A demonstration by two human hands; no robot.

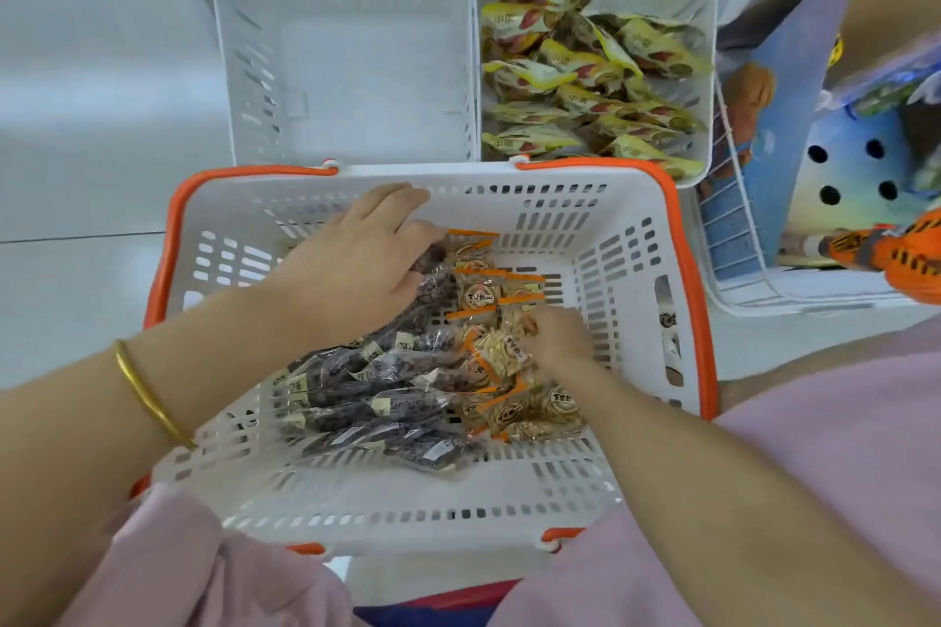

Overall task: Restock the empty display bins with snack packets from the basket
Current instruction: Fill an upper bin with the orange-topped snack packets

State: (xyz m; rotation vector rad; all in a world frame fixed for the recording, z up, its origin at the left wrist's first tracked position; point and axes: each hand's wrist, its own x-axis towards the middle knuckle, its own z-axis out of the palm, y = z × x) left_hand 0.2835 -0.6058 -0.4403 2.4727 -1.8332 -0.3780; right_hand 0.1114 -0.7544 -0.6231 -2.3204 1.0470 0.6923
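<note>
I am reaching both hands into the white basket with orange handles. My left hand is lying over the dark packets, fingers bent down at their far end; I cannot tell whether it is gripping any. My right hand, blurred, is curling its fingers into the tan packets beside them, grasping some. Just beyond the basket an empty bin is standing next to a bin of yellow packets.
</note>
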